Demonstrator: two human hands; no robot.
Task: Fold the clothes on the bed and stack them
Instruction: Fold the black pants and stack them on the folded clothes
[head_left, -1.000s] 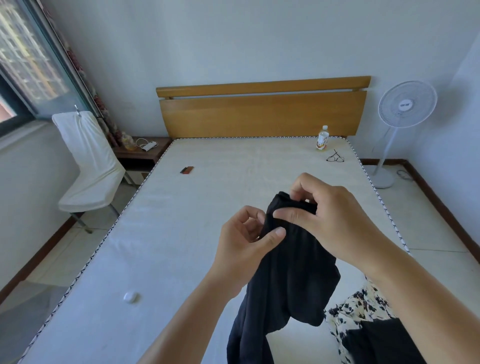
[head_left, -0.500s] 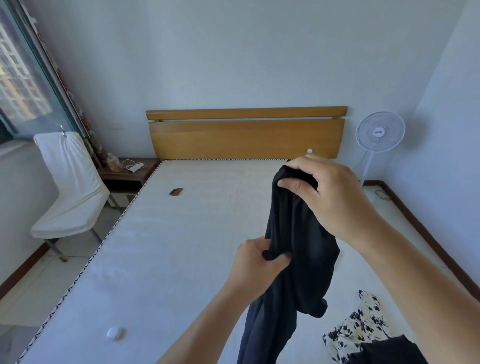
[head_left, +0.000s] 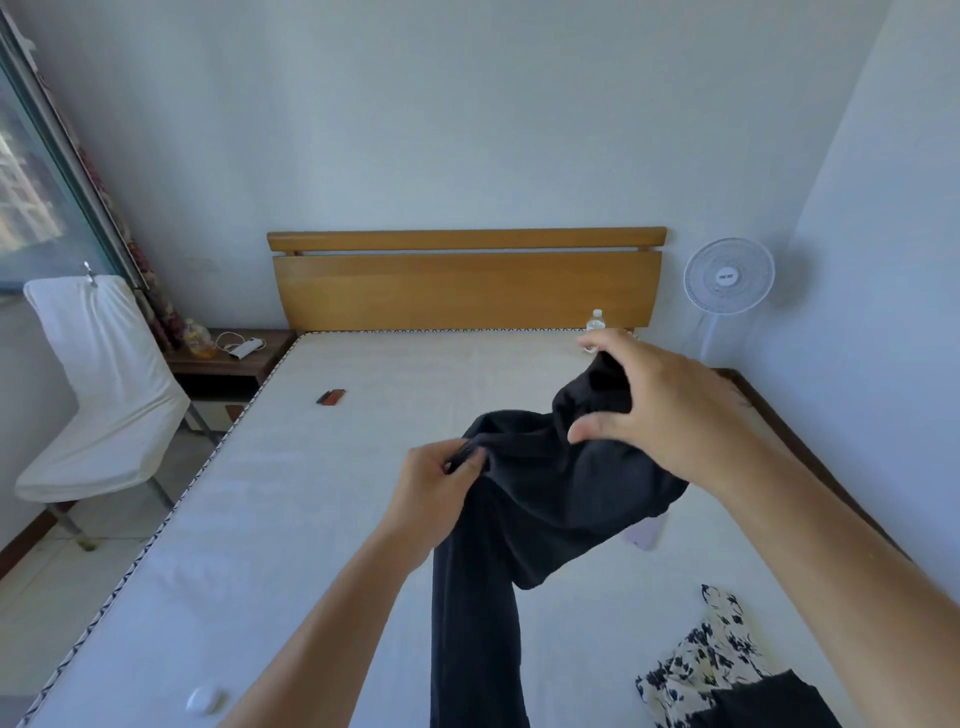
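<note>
A black garment hangs in the air above the white bed, its long lower part dropping out of the bottom of the view. My left hand pinches its upper edge on the left side. My right hand holds the bunched top of the garment higher and further right, thumb under the cloth and fingers curled over it. A floral black-and-white garment lies crumpled on the bed at the lower right, with another dark piece on top of it.
On the mattress lie a small dark-red item, a white round object, a pale item under the garment and a bottle by the wooden headboard. A white chair stands left, a fan right.
My hands have moved apart, spreading the garment's top edge sideways. The left hand rose and shifted left; the right hand went right. The camera tilted up a little.
</note>
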